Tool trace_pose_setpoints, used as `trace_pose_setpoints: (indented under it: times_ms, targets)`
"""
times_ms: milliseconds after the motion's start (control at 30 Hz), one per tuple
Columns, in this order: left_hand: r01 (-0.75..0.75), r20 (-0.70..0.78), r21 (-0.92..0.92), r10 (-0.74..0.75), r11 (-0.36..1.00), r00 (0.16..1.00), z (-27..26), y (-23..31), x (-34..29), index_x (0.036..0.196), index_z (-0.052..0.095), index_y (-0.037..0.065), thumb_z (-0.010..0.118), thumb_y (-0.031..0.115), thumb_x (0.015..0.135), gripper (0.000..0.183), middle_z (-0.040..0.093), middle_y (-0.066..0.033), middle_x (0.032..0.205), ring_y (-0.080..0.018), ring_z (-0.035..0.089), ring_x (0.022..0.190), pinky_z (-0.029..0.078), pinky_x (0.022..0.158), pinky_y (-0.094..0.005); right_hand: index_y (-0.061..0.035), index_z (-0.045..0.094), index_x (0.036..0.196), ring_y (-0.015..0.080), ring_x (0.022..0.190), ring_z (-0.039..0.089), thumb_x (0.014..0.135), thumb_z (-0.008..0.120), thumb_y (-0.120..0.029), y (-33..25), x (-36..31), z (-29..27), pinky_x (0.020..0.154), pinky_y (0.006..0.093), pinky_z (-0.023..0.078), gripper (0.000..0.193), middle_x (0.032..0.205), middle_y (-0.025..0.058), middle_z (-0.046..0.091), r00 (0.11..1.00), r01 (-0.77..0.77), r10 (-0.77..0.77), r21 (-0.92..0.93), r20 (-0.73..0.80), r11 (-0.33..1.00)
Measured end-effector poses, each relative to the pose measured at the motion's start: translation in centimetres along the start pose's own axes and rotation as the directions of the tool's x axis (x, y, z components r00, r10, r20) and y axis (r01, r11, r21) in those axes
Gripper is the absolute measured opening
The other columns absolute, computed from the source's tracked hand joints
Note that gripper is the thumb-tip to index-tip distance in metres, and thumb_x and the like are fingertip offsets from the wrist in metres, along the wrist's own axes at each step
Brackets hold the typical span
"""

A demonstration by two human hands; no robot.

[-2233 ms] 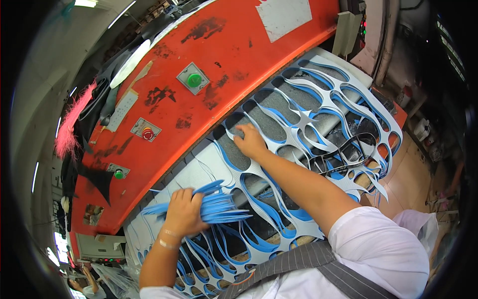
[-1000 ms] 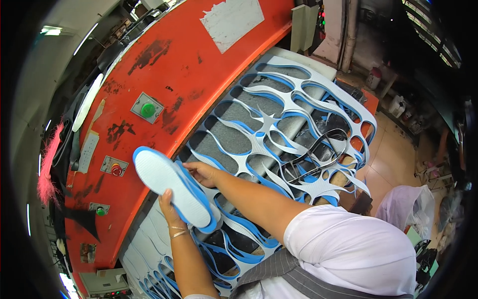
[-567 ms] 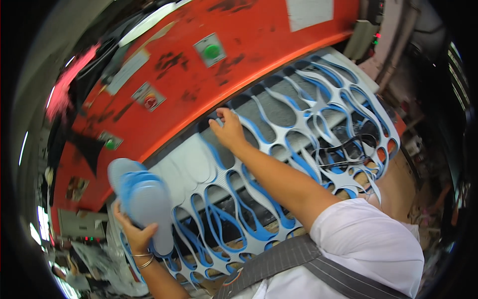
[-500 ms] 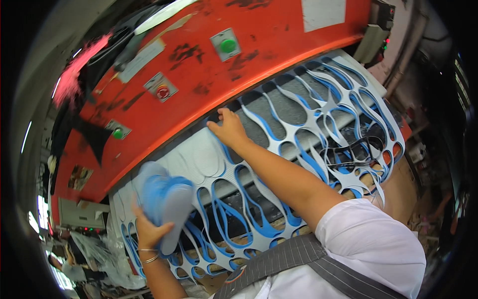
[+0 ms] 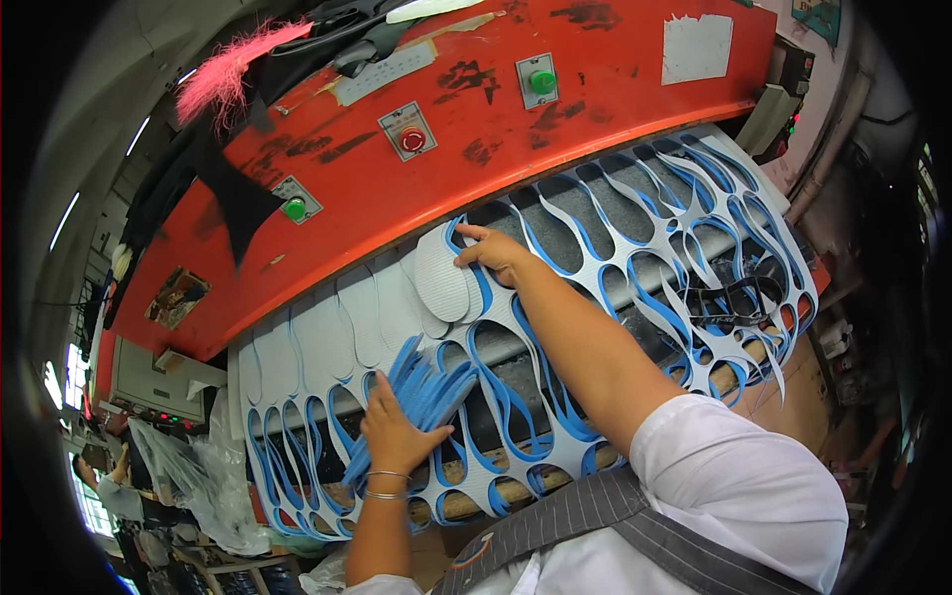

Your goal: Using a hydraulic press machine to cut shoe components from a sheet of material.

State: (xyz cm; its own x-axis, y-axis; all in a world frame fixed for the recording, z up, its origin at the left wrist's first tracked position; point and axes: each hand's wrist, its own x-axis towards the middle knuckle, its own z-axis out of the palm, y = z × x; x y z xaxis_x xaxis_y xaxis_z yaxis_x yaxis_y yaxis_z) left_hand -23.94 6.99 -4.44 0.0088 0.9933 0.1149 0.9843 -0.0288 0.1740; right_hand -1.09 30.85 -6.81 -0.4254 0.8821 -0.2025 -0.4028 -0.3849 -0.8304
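Recorded first, as largest: red machine housing (image 5: 446, 188) along the far side of the grey bed (image 5: 555, 238), controls facing outward, presumably for easy reach. Next in size: cut foam sheet (image 5: 595, 270), white on top with blue in the layers, laid across the bed and over its near edge; probably so placed to bring each sole outline within reach. Found open cut-outs toward the right, filled outlines toward the left.

Observed left hand (image 5: 395, 436) gripping a bundle of blue sole pieces (image 5: 426, 382) on edge over the near part of the sheet, thumb spread away from the fingers. Judged held thus to keep the layers together and the other arm free. Cannot tell the count.

Observed right hand (image 5: 499, 253) narrowed, thumb and fingers at the upper end of a white sole piece (image 5: 441, 278), tilted up from the sheet near the housing; apparently pinched by the edge to clear the outline.

Noted last: red button (image 5: 412, 139) on the housing, untouched.

Compared with half a second ago: a turned view; a shift of the bundle from broad face to edge-on, closer to the right hand; a white piece now at the right fingers, with none visible there earlier.
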Motion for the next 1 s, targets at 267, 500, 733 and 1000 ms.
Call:
trace_pose_setpoints:
  times_ms: [267,500,733,1000]
  targets:
    - [0.05,-0.023,-0.037,-0.051,0.998,0.998,0.7,0.9,0.2,0.135,0.023,-0.004,0.079,0.035,0.051,0.109,0.046,-0.0216,0.119,-0.0349,0.045,0.111,0.033,0.095,-0.0454,0.0036,0.056,0.116,0.0331,0.108,0.053,0.058,0.072,-0.064,-0.6,0.1,3.2,0.09,0.0381,0.043,0.09,0.12,0.0254,0.053,0.933,-0.321,-0.054,-0.89,-0.356,0.323]
    - [0.002,-0.126,-0.001,-0.002,1.0,0.992,1.4,1.4,-0.9,0.128,0.032,-0.001,0.077,0.032,0.048,0.097,0.047,-0.0214,0.118,-0.0376,0.046,0.109,0.035,0.094,-0.0449,-0.0065,0.064,0.109,0.0322,0.123,0.035,0.082,0.055,-0.03,3.1,-0.5,7.8,0.099,0.0495,0.025,0.037,0.126,0.0171,0.05,0.676,-0.443,-0.692,-0.89,-0.252,-0.109]
    - [-0.033,-0.233,0.041,0.042,0.999,0.972,2.6,2.2,-2.4,0.124,0.037,0.002,0.075,0.029,0.048,0.089,0.051,-0.0186,0.111,-0.036,0.048,0.105,0.035,0.092,-0.0445,-0.0093,0.069,0.078,0.0255,0.087,0.061,0.078,0.05,-0.013,3.9,-2.7,7.9,0.092,0.0408,0.035,0.019,0.083,0.0124,0.067,0.821,-0.025,-0.568,-0.989,0.062,-0.143]
    - [-0.624,0.041,0.024,0.623,0.781,0.781,-3.1,3.4,-5.2,0.12,0.041,0.006,0.08,0.03,0.04,0.093,0.052,-0.0155,0.111,-0.0343,0.049,0.103,0.035,0.088,-0.0436,-0.0069,0.059,0.074,0.0297,0.081,0.059,0.068,0.056,-0.008,2.5,-13.4,10.0,0.063,0.0419,0.05,0.007,0.074,0.0124,0.061,0.52,0.528,-0.753,-0.845,0.404,-0.088]
